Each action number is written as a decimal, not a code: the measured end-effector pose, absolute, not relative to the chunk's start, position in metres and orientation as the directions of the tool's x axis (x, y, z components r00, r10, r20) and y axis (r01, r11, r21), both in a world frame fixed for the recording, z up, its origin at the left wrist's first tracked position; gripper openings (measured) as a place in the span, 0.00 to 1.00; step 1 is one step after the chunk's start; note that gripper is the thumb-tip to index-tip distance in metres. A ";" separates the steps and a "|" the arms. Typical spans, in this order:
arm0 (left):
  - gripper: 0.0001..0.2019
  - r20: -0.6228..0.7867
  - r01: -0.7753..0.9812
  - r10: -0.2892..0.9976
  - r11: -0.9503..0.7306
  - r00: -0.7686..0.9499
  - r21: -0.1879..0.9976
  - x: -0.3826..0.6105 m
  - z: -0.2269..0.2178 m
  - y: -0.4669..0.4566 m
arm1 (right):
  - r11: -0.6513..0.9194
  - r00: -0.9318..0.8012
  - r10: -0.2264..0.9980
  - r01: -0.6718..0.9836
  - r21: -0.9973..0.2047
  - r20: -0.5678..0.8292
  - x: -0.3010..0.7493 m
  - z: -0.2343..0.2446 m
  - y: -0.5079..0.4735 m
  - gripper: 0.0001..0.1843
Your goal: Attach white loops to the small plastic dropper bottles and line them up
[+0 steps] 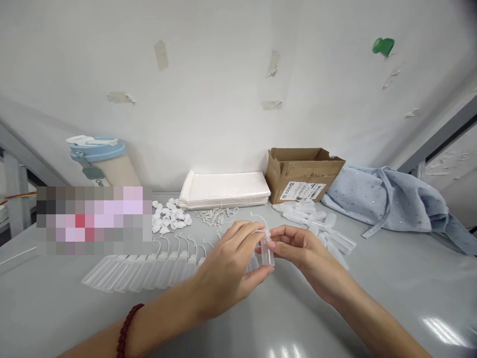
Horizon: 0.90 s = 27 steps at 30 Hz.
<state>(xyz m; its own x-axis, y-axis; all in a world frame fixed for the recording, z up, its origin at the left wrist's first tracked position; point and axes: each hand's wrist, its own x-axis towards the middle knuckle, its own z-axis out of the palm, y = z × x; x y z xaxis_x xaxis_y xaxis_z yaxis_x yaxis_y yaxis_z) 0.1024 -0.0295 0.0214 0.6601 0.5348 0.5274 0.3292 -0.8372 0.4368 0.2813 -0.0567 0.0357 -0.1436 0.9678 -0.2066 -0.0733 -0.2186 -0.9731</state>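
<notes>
A small translucent plastic bottle (267, 253) is held between both hands above the grey table, with a thin curved white tube rising from its top. My left hand (233, 266) is closed on it, thumb at the bottom and fingers near the top. From the other side, the thumb and fingers of my right hand (303, 251) pinch it near its neck. To the left lies a row of similar bottles (149, 272) with curved tubes, partly behind my left hand. Beyond my hands are a tangle of thin white tubes (214, 218) and a heap of white caps (167, 219).
Loose translucent bottles (341, 241) lie on the right. Along the wall stand a stack of white sheets (227, 189), an open cardboard box (305, 179) and a blue-lidded tumbler (112, 164). Light blue cloth (391, 201) lies at the right. A patch at the left is pixelated.
</notes>
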 end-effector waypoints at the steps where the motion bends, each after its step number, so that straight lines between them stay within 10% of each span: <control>1: 0.19 0.519 0.326 0.541 -0.831 0.662 0.451 0.103 0.020 -0.029 | -0.231 -0.154 0.964 -0.064 -0.971 -0.219 0.282 0.035 -0.057 0.12; 12: 0.19 0.323 0.447 0.596 -0.785 0.735 0.429 0.107 0.010 -0.032 | -0.171 -0.195 0.943 0.410 -0.896 -0.269 0.291 0.029 -0.056 0.10; 27: 0.15 0.211 0.588 0.677 -0.724 0.705 0.362 0.115 0.002 -0.036 | -0.037 -0.144 0.977 0.613 -0.790 -0.157 0.288 0.021 -0.053 0.12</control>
<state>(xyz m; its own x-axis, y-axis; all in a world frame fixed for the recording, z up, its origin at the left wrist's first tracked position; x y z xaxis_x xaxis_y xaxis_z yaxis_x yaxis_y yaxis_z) 0.1150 -0.0360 0.0019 0.7048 0.6774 0.2107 0.5876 -0.7239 0.3615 0.2878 -0.0534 0.0207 -0.1443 0.9769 -0.1575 0.6126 -0.0368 -0.7895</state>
